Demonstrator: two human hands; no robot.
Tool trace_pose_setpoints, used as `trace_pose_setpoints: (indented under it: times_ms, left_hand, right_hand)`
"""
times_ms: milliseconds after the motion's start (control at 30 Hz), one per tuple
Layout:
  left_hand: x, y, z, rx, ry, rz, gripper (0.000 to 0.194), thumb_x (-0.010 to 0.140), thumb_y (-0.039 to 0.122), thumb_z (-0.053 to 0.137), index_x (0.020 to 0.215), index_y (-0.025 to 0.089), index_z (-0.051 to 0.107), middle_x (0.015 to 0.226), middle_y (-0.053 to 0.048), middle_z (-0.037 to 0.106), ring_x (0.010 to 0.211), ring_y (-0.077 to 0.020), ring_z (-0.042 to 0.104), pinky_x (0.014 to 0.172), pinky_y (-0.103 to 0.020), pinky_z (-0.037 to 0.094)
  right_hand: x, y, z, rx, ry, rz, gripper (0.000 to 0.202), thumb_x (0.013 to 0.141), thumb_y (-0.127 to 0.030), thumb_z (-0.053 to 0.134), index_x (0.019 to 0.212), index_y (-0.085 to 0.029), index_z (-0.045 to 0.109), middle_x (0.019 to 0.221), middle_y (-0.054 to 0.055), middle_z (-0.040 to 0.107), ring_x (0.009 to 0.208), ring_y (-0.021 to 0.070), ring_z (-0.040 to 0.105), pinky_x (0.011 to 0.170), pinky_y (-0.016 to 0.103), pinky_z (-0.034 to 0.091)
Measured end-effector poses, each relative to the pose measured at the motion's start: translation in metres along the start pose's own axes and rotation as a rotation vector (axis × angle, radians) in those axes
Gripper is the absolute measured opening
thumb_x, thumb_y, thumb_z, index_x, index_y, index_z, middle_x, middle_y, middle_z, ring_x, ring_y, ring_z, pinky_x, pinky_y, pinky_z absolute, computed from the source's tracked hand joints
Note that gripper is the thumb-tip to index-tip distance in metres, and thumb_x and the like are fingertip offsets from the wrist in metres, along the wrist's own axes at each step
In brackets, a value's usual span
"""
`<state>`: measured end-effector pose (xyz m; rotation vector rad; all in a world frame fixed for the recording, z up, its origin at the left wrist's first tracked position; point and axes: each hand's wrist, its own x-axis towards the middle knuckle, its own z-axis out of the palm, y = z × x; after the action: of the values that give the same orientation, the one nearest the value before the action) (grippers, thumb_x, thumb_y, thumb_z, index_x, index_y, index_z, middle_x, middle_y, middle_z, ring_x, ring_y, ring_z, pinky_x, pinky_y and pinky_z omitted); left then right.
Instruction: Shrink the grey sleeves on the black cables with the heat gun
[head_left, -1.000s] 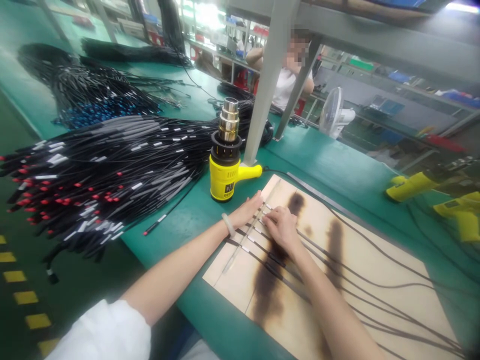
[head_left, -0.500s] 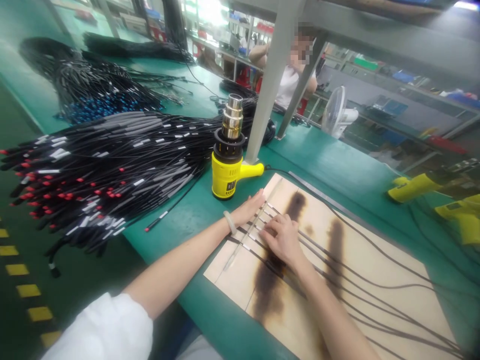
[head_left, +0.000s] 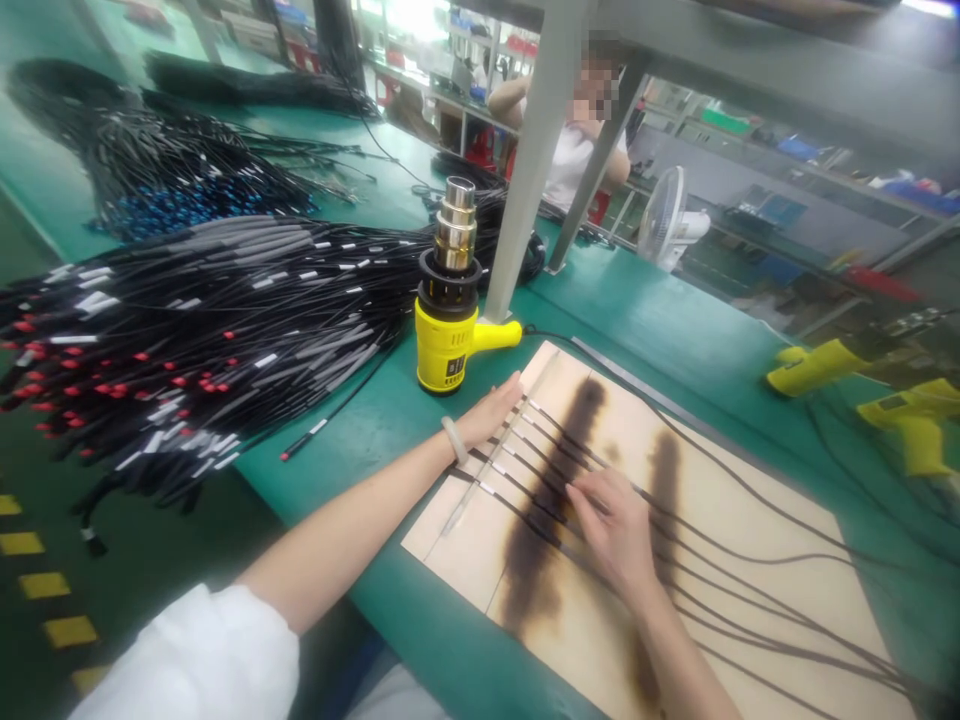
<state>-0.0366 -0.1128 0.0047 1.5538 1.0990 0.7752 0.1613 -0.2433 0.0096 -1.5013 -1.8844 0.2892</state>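
Note:
Several black cables (head_left: pixel 739 573) with white labels lie side by side across a scorched wooden board (head_left: pixel 757 505). My left hand (head_left: pixel 493 415), with a pale bracelet at the wrist, lies flat with its fingers stretched over the cable ends by a clear strip (head_left: pixel 469 500) at the board's left edge. Over the dark scorch mark (head_left: pixel 551 490), my right hand (head_left: pixel 611 515) has thumb and fingers pinched on the cables; which one lies between the fingertips is too small to tell.
A yellow heat gun (head_left: pixel 442 345) stands nozzle up behind the board, beside a metal post (head_left: pixel 529 170). Big bundles of black cables (head_left: pixel 300 290) cover the left. More yellow heat guns (head_left: pixel 817 367) lie at the right. A person (head_left: pixel 570 165) and a fan (head_left: pixel 664 220) are beyond.
My right hand has moved right and toward me along the cables, away from the white labels. My left hand stays at the cable ends. The view has shifted slightly.

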Motion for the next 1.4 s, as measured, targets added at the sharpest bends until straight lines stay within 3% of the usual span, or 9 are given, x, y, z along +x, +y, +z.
trace_pose_setpoints:
  times_ms: [200,467,667,967,1167,1400]
  left_hand:
    - [0.003,-0.003,0.0,0.034,-0.002,0.031,0.086,0.074,0.074,0.018,0.139,0.018,0.024,0.146,-0.001,0.021,0.136,-0.0189,0.016,0.113,-0.031,0.007]
    - [0.007,-0.013,0.0,0.044,0.006,0.039,0.082,0.077,0.072,0.018,0.139,0.019,0.023,0.147,0.0,0.021,0.136,-0.0195,0.014,0.113,-0.034,0.007]
    - [0.006,-0.013,0.0,0.04,0.005,0.029,0.08,0.076,0.073,0.02,0.138,0.024,0.026,0.146,0.003,0.022,0.136,-0.0215,0.012,0.113,-0.037,0.006]
    - [0.007,-0.012,0.001,-0.015,0.022,0.061,0.082,0.076,0.073,0.022,0.138,0.02,0.029,0.145,-0.002,0.025,0.135,-0.0206,0.018,0.113,-0.034,0.01]
    - [0.008,-0.013,0.001,-0.014,0.023,0.074,0.086,0.077,0.073,0.021,0.138,0.013,0.026,0.146,-0.006,0.023,0.135,-0.0202,0.02,0.113,-0.031,0.011]
    - [0.01,-0.017,0.002,-0.036,0.025,0.067,0.082,0.078,0.07,0.023,0.138,0.014,0.026,0.145,-0.004,0.023,0.135,-0.0191,0.021,0.112,-0.029,0.012]
  right_hand:
    - [-0.026,-0.007,0.001,-0.086,-0.063,-0.026,0.01,0.085,-0.026,0.05,0.083,-0.022,0.059,0.083,0.004,0.059,0.078,0.0202,0.053,0.07,0.035,0.036]
    - [-0.026,-0.011,0.013,-0.253,-0.094,-0.088,0.011,0.085,-0.015,0.051,0.088,-0.021,0.06,0.083,0.003,0.06,0.08,0.0209,0.05,0.07,0.035,0.028]
    - [-0.027,-0.009,0.012,-0.269,-0.098,-0.104,0.013,0.085,-0.012,0.049,0.085,-0.02,0.06,0.082,0.003,0.061,0.078,0.0201,0.05,0.069,0.035,0.027]
    - [-0.032,-0.018,0.009,-0.192,-0.016,-0.113,0.011,0.086,-0.017,0.049,0.091,-0.019,0.059,0.085,0.004,0.057,0.08,0.0183,0.05,0.071,0.035,0.028]
    - [-0.038,-0.027,0.017,-0.155,-0.077,-0.128,0.009,0.086,-0.019,0.05,0.086,-0.019,0.059,0.08,0.003,0.054,0.079,0.019,0.047,0.071,0.036,0.027]
    - [-0.037,-0.025,0.02,-0.167,-0.076,-0.139,0.012,0.086,-0.014,0.048,0.082,-0.018,0.059,0.077,0.003,0.054,0.076,0.0186,0.046,0.069,0.035,0.026]
